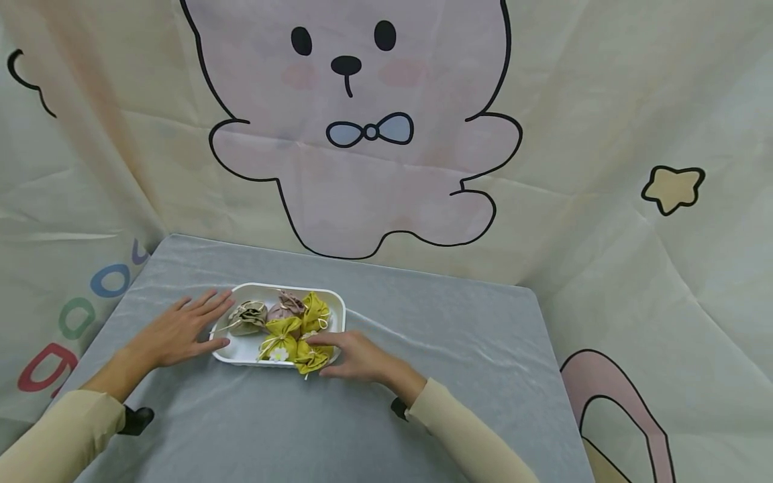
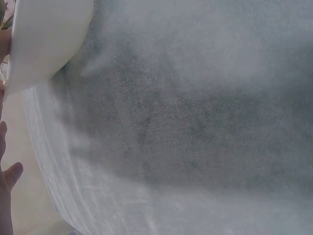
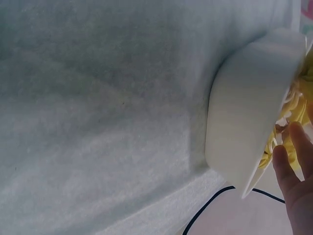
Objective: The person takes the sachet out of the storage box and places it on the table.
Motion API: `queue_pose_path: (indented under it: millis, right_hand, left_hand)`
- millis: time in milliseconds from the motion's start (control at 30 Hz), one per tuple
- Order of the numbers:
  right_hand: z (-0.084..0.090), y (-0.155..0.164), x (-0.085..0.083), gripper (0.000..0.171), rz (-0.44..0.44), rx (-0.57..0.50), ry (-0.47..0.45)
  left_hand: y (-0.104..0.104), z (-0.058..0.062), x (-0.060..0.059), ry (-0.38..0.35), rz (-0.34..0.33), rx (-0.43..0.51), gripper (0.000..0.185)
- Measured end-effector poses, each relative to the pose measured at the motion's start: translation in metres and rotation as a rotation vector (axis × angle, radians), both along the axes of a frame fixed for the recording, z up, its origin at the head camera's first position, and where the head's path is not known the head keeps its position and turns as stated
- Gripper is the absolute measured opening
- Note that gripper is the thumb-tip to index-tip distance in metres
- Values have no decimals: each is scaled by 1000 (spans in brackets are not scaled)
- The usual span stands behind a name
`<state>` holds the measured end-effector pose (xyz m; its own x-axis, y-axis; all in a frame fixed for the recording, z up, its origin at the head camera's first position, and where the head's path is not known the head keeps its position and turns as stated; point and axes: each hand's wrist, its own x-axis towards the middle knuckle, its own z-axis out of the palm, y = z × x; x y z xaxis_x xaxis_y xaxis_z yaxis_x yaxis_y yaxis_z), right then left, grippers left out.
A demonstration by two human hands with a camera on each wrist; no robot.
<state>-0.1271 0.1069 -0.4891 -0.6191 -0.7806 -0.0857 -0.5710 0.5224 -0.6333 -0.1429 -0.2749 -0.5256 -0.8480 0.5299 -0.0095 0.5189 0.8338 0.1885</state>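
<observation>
A white tray (image 1: 241, 350) holds small drawstring pouches in a cluster. The yellow pouch (image 1: 310, 357) at its front right corner overlaps the front rim, and my right hand (image 1: 362, 360) grips it between thumb and fingers. Beside it lies another yellow pouch (image 1: 279, 335) with a white flower; a third yellow pouch (image 1: 315, 311) is behind. A dusty pink pouch (image 1: 286, 306) sits at the back middle, a grey-green pouch (image 1: 247, 318) at the left. My left hand (image 1: 184, 330) spreads its fingers at the tray's left end, fingertips right at the rim.
Grey cloth (image 1: 435, 335) covers the table under the tray. Behind it hangs a pale backdrop (image 1: 568, 100) with a cartoon bear, and more printed fabric closes in both sides. A dark wrist strap (image 1: 137, 420) shows below the left sleeve.
</observation>
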Motion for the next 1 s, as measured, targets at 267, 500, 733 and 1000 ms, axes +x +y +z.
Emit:
queue_pose_path:
  millis: [267, 500, 733, 1000]
  right_hand:
    - [-5, -5, 1, 58, 18, 47, 10]
    - [-10, -9, -1, 48, 41, 21, 69]
    - [-11, -12, -1, 37, 5, -9, 70]
    - [-10, -14, -1, 33, -61, -19, 52]
  left_hand:
    - [1, -2, 1, 26, -7, 15, 81]
    - [1, -1, 1, -3, -1, 3, 81]
    - [0, -3, 1, 12, 3, 5, 82]
    - [0, -2, 0, 11, 7, 0, 82]
